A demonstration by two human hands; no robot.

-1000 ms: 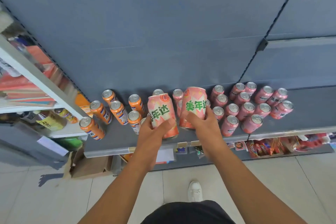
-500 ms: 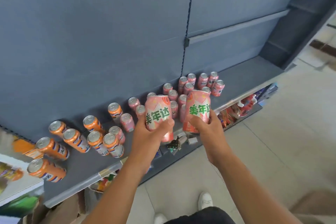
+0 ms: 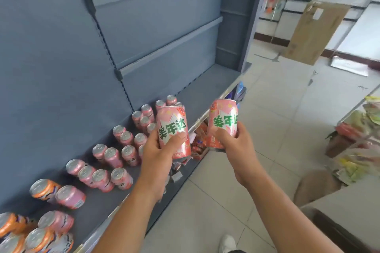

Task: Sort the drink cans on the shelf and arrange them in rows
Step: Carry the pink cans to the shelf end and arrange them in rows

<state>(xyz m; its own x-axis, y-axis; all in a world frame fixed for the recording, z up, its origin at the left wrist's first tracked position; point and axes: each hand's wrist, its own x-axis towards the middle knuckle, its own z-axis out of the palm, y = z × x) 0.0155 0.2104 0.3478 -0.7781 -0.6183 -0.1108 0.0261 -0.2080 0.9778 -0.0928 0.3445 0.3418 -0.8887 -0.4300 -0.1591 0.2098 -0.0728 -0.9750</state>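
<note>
Head cam, only view.

Left hand (image 3: 158,154): fingers curled round the lower half of a pink can (image 3: 173,129), thumb across the front just under the green lettering. Can is upright and lifted off the shelf (image 3: 205,88), hanging over its front edge.

Right hand (image 3: 238,150): same grip on a second pink can (image 3: 223,121), thumb on the front and fingers wrapped behind. That can tilts slightly and sits out past the front edge of the shelf, over the floor (image 3: 267,109). The two held cans are near each other, not touching.

On the shelf: loose pink cans (image 3: 127,150) standing upright in a ragged band from mid-shelf toward the back panel (image 3: 61,68), some touching, no clean rows. Toward the left end are the orange cans (image 3: 44,189), bunched near the front edge, with at least two pink ones mixed in (image 3: 71,197). Labels on those are too blurred to read.

Below the front edge of the shelf there's a lower tier with red snack packets (image 3: 200,141), partly hidden behind my left can.

Rest: cardboard box (image 3: 314,31) leaning on the far wall, a rack of bagged goods (image 3: 366,139) on the right, my white shoe (image 3: 227,243) on the tiles at the bottom.
</note>
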